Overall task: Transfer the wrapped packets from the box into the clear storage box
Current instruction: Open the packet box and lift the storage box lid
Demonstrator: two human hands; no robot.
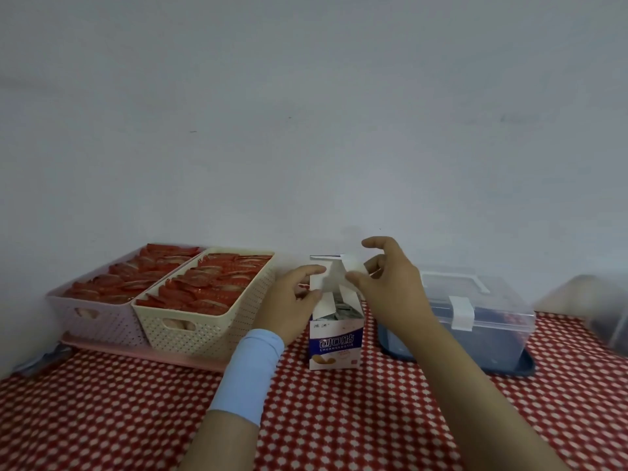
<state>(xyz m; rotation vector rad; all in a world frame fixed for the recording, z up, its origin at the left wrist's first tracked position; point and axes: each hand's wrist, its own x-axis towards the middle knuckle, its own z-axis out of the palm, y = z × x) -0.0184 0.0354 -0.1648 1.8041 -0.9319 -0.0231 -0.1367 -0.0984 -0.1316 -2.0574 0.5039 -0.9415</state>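
Both hands at the box, upright on the checked tabletop; left hand pinches the left flap, right hand has thumb and forefinger clamped on the right flap, its other fingers curled apart; wrapped packets sit inside the open top; clear storage box just to the right, lid on.

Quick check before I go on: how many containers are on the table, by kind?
woven baskets: 2 (pink basket, cream basket)
carton: 1
clear storage box: 1
Total: 4. The blurred object at the right edge is not counted.
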